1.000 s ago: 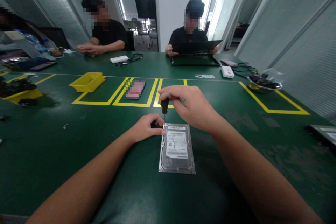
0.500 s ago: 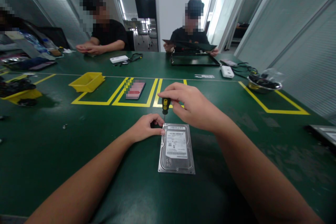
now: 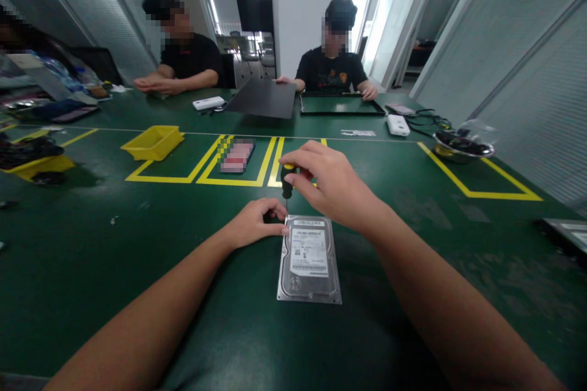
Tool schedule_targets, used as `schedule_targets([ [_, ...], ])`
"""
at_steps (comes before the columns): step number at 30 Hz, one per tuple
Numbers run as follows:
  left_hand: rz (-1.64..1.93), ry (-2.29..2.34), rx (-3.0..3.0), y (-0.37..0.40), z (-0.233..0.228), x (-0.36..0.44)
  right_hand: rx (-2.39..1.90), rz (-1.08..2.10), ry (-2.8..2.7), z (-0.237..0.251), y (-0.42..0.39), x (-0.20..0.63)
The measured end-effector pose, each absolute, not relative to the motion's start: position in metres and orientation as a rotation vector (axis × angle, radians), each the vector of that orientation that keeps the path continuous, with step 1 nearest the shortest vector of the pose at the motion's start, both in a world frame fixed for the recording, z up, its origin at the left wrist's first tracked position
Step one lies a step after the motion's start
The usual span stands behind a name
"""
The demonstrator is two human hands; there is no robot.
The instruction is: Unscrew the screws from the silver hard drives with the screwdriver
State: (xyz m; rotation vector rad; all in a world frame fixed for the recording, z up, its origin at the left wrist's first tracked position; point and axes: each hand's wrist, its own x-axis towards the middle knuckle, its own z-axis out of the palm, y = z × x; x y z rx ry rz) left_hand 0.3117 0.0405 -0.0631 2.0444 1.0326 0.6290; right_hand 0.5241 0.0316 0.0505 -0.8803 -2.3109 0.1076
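Observation:
A silver hard drive [image 3: 309, 256] with a white label lies flat on the green table [image 3: 220, 317]. My left hand [image 3: 257, 223] grips its far left corner, thumb on the top edge and fingers curled at the far side. In my right hand [image 3: 325, 177] is a short black and yellow screwdriver [image 3: 287, 182], held upright between thumb and fingers. The shaft points down at the drive's far left corner. Its tip looks to be on that corner; the screw itself is too small to make out.
Ahead lie a yellow bin [image 3: 153, 143] and a phone [image 3: 237, 156] within yellow tape. A metal bowl [image 3: 463, 145] of dark parts stands at right, another drive [image 3: 566, 235] at the right edge. Across the table a person holds a dark panel [image 3: 263, 98] beside a black frame [image 3: 342, 105].
My right fingers have shifted round the screwdriver handle, uncovering its yellow top. My left hand and the drive have stayed put. The person opposite has moved the dark panel left, off the frame.

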Motion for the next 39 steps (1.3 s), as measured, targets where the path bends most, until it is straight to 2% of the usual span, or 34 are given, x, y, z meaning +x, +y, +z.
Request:
schedule_targets([
  [11,0.643,1.022,2.055,0.041,-0.066,0.311,-1.205,-0.229,-2.149,0.032,0.025,0.508],
  [27,0.641,1.018,2.041,0.041,-0.065,0.311,-0.773,0.211,-2.200,0.044,0.030,0.517],
  [39,0.629,1.023,2.035,0.041,-0.065,0.312,-0.757,0.390,-2.119,0.046,0.030,0.520],
])
